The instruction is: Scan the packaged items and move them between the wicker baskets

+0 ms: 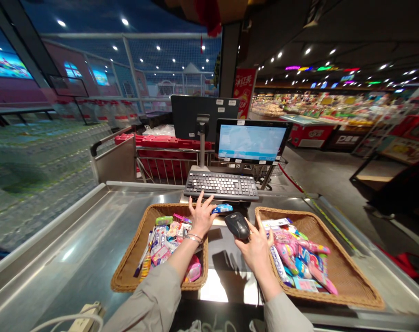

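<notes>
Blue packet (223, 209) juts from the left hand (201, 216), raised just in front of the keyboard (223, 185) and beside the far right corner of the left basket (126, 272); that hand pinches one end of it, the upper fingers spread wide, the underside of the grip hidden; the black scanner (236, 224) is in the right hand (256, 246), which is partly closed around its near end, the head towards the packet; the left basket, under the left forearm, holds small colourful packages, a green one (164, 220) near its far edge; the right basket (357, 276), just beside the right hand, holds pink items and blue packs in a heap; both baskets stand on a metal table (74, 240); behind the keyboard are a lit monitor (252, 142) and a dark screen (186, 115) seen from the back; a white power strip (86, 318) lies at the near left; beyond stands a metal cart (161, 163).
</notes>
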